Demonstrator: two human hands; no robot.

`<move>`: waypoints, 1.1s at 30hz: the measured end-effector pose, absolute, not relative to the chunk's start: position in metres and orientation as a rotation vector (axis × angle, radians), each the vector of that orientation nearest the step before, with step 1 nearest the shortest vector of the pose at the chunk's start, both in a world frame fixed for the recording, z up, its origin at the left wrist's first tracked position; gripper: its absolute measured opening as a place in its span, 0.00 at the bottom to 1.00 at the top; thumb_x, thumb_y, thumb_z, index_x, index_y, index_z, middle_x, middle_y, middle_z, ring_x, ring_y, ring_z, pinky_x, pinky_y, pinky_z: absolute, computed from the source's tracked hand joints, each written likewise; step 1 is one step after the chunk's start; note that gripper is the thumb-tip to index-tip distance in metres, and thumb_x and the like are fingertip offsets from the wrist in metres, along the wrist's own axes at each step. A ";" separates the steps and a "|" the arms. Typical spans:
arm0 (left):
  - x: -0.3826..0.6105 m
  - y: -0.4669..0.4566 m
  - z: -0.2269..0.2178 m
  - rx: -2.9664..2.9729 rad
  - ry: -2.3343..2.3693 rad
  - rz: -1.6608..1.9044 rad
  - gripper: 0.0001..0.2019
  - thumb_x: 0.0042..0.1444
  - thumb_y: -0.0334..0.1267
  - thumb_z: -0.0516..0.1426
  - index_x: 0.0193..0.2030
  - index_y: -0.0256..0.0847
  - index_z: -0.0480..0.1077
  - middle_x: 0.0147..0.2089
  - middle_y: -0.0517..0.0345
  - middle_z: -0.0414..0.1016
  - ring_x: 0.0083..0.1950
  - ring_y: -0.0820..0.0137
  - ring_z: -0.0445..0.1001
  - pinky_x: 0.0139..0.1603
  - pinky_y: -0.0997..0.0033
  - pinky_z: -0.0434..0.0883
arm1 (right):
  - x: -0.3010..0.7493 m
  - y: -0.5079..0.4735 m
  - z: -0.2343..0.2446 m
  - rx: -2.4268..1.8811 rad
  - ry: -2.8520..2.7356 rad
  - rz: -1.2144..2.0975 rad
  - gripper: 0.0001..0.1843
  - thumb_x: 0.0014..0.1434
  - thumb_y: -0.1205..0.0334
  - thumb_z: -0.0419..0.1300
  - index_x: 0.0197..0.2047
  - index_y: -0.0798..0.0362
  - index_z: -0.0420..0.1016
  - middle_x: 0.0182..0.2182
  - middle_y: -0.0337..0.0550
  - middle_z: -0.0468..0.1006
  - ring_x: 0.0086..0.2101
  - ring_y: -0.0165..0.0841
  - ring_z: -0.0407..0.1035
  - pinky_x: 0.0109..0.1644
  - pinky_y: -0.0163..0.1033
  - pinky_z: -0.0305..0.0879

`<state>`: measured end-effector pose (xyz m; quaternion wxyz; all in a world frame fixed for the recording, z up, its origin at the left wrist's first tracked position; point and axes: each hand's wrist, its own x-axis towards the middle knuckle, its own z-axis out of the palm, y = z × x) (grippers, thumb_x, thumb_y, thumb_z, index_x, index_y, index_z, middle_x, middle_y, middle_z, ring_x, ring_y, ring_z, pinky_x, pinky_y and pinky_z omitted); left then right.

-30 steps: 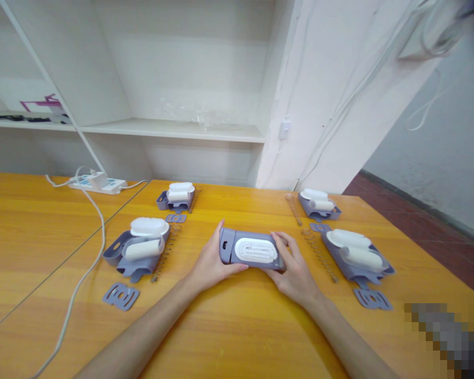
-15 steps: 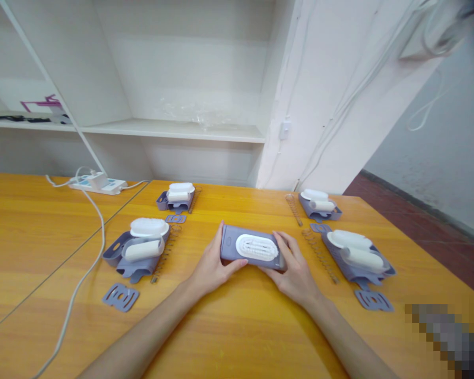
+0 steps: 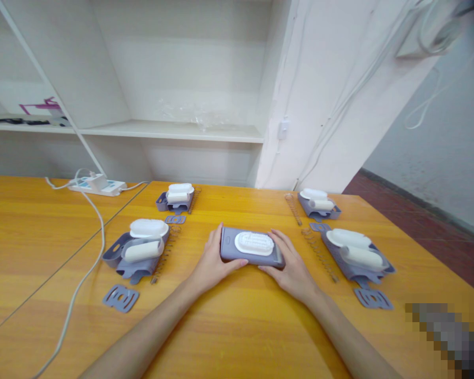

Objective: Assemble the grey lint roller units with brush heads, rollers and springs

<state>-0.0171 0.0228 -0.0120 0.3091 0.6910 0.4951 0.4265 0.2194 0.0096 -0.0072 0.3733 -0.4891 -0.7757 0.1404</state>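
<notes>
Between my hands in the head view is a grey-purple plastic box [image 3: 228, 248], with a white oval piece [image 3: 254, 243] set in its upper face. The oval has a bumpy, bristle-like surface inside a smooth rim. My left hand [image 3: 215, 263] grips the box's left end, its thumb along the near edge. At the opposite end my right hand [image 3: 290, 266] is closed around the box, thumb also on the near side. The underside of the box and some fingertips are hidden. Whether it rests on the table cannot be seen.
Matching part sets lie on both sides: grey-purple housings [image 3: 138, 271], white ovals [image 3: 149, 228], white rollers [image 3: 364, 258], coil springs [image 3: 319, 256] and slotted plates [image 3: 120, 298]. A power strip [image 3: 98, 184] sits at the back left, its white cable [image 3: 82, 284] running forward across the wooden table [image 3: 237, 337].
The box has tilted slightly between my hands, so its near side and the oval's bumps show more. My right hand has shifted a little left. Both hands keep their grip.
</notes>
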 end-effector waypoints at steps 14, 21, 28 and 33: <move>-0.016 0.022 -0.004 1.796 1.344 1.235 0.31 0.49 0.50 0.60 0.58 0.41 0.57 0.55 0.48 0.64 0.57 0.61 0.64 0.58 0.59 0.60 | 0.217 0.011 -0.014 -1.296 -1.914 0.387 0.34 0.48 0.58 0.66 0.55 0.51 0.55 0.58 0.53 0.59 0.57 0.43 0.58 0.60 0.53 0.56; -0.017 0.018 0.003 1.587 1.300 1.277 0.13 0.60 0.49 0.49 0.40 0.41 0.61 0.22 0.68 0.58 0.24 0.75 0.60 0.26 0.75 0.57 | 0.223 0.017 -0.011 -1.361 -1.759 0.034 0.09 0.58 0.57 0.56 0.30 0.50 0.61 0.32 0.42 0.66 0.35 0.37 0.65 0.41 0.43 0.64; -0.016 0.016 0.006 1.627 1.302 1.300 0.15 0.60 0.47 0.50 0.28 0.40 0.59 0.22 0.67 0.55 0.24 0.77 0.56 0.26 0.76 0.53 | 0.219 0.003 0.000 -1.232 -1.853 -0.087 0.14 0.61 0.63 0.53 0.24 0.50 0.59 0.23 0.38 0.63 0.28 0.32 0.60 0.35 0.39 0.57; -0.016 0.018 0.005 1.686 1.310 1.273 0.15 0.60 0.46 0.49 0.26 0.40 0.58 0.22 0.67 0.53 0.25 0.77 0.54 0.26 0.76 0.53 | 0.209 -0.012 0.009 -1.024 -2.131 -0.294 0.13 0.58 0.65 0.56 0.23 0.51 0.62 0.22 0.40 0.66 0.26 0.32 0.60 0.31 0.39 0.55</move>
